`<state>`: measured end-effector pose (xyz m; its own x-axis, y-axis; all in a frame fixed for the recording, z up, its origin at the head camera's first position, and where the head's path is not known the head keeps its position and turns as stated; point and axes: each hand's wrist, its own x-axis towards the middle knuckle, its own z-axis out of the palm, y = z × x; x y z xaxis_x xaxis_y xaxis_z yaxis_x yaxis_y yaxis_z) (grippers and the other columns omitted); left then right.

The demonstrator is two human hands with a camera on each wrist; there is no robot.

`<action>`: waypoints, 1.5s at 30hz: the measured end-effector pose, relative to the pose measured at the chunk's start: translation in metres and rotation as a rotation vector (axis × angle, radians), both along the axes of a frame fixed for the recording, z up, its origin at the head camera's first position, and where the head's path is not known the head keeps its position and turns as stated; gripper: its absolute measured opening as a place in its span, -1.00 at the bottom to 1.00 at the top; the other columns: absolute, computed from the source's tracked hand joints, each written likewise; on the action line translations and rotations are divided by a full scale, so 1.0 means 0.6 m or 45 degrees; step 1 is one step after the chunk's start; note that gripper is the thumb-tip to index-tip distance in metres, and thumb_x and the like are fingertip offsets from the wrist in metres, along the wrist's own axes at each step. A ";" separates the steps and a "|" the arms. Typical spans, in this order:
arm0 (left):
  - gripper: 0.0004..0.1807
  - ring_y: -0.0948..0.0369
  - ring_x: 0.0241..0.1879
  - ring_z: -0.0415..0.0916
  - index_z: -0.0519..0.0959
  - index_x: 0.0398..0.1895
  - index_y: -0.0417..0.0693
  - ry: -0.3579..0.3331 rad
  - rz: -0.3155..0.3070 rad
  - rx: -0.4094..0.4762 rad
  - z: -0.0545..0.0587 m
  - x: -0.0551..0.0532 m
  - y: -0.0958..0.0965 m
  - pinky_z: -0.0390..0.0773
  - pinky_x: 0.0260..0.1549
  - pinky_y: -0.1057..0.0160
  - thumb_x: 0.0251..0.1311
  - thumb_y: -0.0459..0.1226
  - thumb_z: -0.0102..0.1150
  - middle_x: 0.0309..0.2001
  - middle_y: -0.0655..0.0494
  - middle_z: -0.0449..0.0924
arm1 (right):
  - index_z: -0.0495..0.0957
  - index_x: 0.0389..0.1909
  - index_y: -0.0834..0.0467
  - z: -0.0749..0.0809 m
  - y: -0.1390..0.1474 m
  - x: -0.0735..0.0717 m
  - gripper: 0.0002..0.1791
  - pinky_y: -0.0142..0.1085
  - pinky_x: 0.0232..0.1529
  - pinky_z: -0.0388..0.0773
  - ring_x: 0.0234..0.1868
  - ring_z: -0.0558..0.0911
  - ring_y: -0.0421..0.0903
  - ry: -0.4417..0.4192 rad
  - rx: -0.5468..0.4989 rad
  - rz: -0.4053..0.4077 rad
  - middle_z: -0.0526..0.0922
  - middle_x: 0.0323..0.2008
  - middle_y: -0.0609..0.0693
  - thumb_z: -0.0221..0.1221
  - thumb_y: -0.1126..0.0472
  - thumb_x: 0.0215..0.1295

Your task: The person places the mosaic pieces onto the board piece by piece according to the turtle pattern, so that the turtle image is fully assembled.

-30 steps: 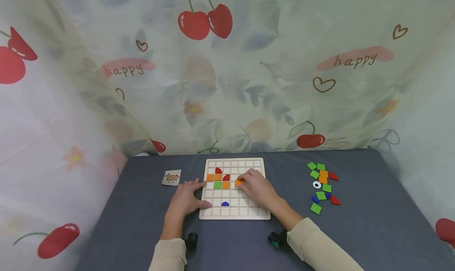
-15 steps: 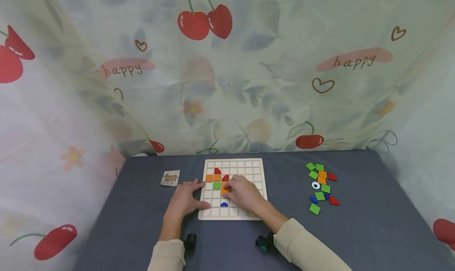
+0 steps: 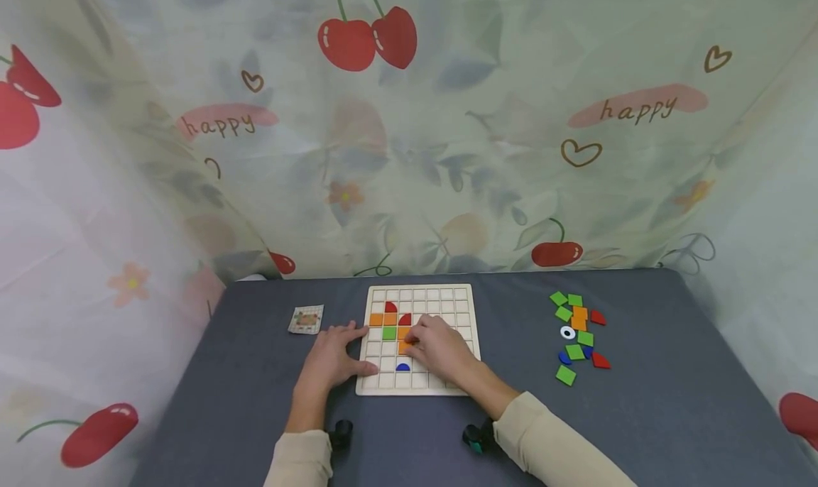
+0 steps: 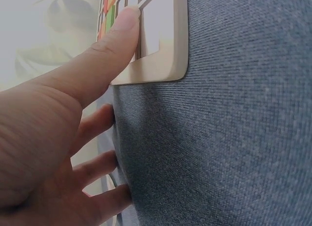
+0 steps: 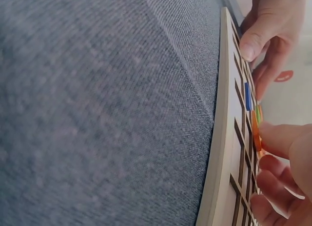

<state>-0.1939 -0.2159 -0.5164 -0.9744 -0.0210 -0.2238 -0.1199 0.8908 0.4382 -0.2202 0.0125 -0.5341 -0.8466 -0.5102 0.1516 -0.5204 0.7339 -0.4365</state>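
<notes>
A pale wooden grid board (image 3: 447, 295) lies on the table. Several tiles sit in its cells: orange squares (image 3: 375, 319), a green square (image 3: 389, 334), red quarter circles (image 3: 391, 307) and a blue half circle (image 3: 402, 367). My left hand (image 3: 332, 356) steadies the board's left side, thumb (image 4: 127, 22) straight over the rim and fingers spread beside it. My right hand (image 3: 437, 346) pinches an orange square tile (image 5: 256, 131) at a cell below another orange square, its thumb (image 5: 275, 138) against the tile. The right fingers partly hide this tile in the head view.
A small printed card (image 3: 307, 319) lies left of the board. To the right is a loose group of tiles, with green squares (image 3: 565, 375), orange squares (image 3: 579, 318), red pieces (image 3: 601, 360), blue pieces (image 3: 565, 358) and a white ring with a dark centre (image 3: 567, 333).
My right hand has carried the orange tile leftward across the board and lowered it at a cell in the column of the red and orange tiles. My left hand stays on the board's edge.
</notes>
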 end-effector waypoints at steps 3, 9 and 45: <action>-0.07 -0.27 0.55 0.10 0.50 0.42 0.18 0.003 -0.001 0.002 -0.001 0.000 0.000 0.23 0.44 -0.33 -0.13 0.05 0.64 0.52 -0.05 0.33 | 0.78 -0.17 -0.01 0.000 0.000 -0.001 -0.82 -0.30 -0.22 0.54 -0.19 0.49 -0.16 0.011 0.010 -0.010 0.61 -0.22 -0.13 0.36 0.01 0.33; -0.06 -0.27 0.56 0.10 0.49 0.42 0.20 0.008 0.000 -0.004 -0.003 -0.001 -0.002 0.22 0.44 -0.34 -0.14 0.07 0.64 0.52 -0.04 0.33 | 0.80 -0.22 -0.03 0.000 -0.004 -0.004 -0.86 -0.30 -0.21 0.52 -0.21 0.48 -0.16 0.052 0.007 0.009 0.59 -0.25 -0.13 0.38 0.03 0.30; -0.03 -0.28 0.56 0.09 0.47 0.44 0.19 -0.007 -0.018 -0.001 -0.009 -0.002 -0.005 0.20 0.45 -0.35 -0.16 0.07 0.65 0.54 -0.05 0.30 | 0.21 0.58 -0.13 -0.027 0.157 0.007 -0.11 0.44 0.52 -0.14 0.64 -0.01 0.33 0.173 0.351 -0.164 0.03 0.64 0.15 0.04 -0.48 0.34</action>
<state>-0.1952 -0.2192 -0.5219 -0.9733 -0.0078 -0.2292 -0.1099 0.8929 0.4366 -0.2162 0.1070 -0.5501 -0.8883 -0.4378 0.1387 -0.4555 0.8783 -0.1452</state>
